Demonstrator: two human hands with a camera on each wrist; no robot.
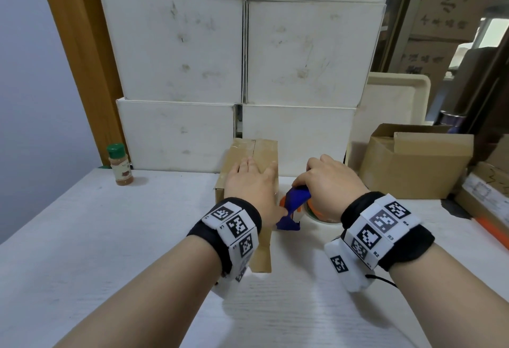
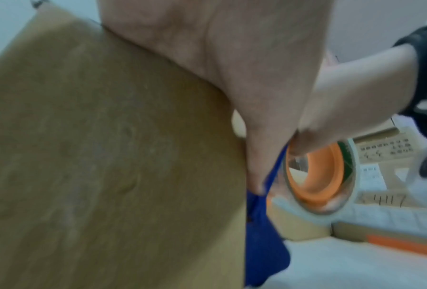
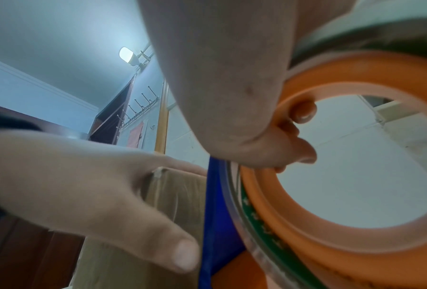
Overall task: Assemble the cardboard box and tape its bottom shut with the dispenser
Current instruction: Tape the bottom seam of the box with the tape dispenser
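The cardboard box [image 1: 249, 171] is stood near the middle of the counter [image 1: 110, 237], its far end set close against the stack of white cartons [image 1: 176, 52] at the counter's back edge. A seam with clear tape is seen along its top face. The left hand [image 1: 249, 182] is laid flat on that face, fingers straight and spread, the thumb reaching to the box's right edge. Just beside that edge the tape dispenser [image 1: 294, 207] is gripped in the right hand [image 1: 327, 182], whose fingers are curled through the orange core, as the right wrist view shows. The blue body of the dispenser is held against the box's right side; whether its blade touches the cardboard cannot be told.

To the right, an open brown carton [image 1: 413, 163] is placed near the counter's back right corner, well apart from the dispenser. A spice jar [image 1: 119, 165] with a green cap is stood at the back edge on the left. Bare counter surface is left open along the near edge and on the left side of the box.
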